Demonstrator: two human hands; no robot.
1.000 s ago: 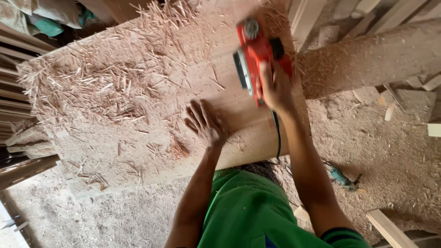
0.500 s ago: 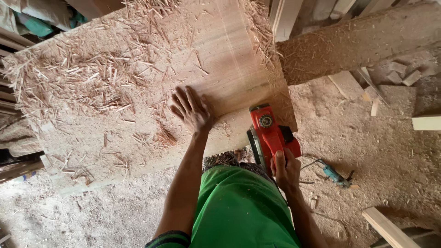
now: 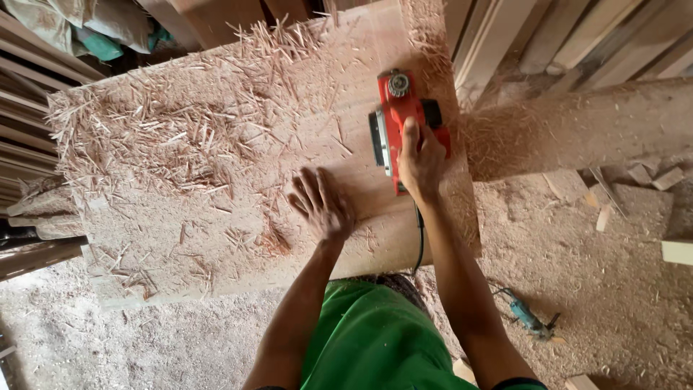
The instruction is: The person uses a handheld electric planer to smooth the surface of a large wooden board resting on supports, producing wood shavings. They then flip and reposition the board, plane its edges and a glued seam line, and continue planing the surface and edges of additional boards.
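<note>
A red electric planer (image 3: 395, 115) sits on a wide wooden board (image 3: 216, 238), near its right edge. My right hand (image 3: 420, 160) grips the planer's handle from behind. My left hand (image 3: 321, 204) lies flat on the board with fingers spread, just left of the planer. A black cord (image 3: 419, 238) runs down from the planer past the board's near edge. The left part of the board is thick with wood shavings (image 3: 166, 137).
Sawdust covers the floor around the board. A heap of shavings (image 3: 577, 130) lies to the right. A small teal-handled tool (image 3: 528, 318) rests on the floor at the right. Timber planks (image 3: 534, 36) lean at the back right, more boards (image 3: 29, 108) stack at left.
My right hand has pushed the planer forward along the board from its near edge. My left hand has stayed pressed on the board.
</note>
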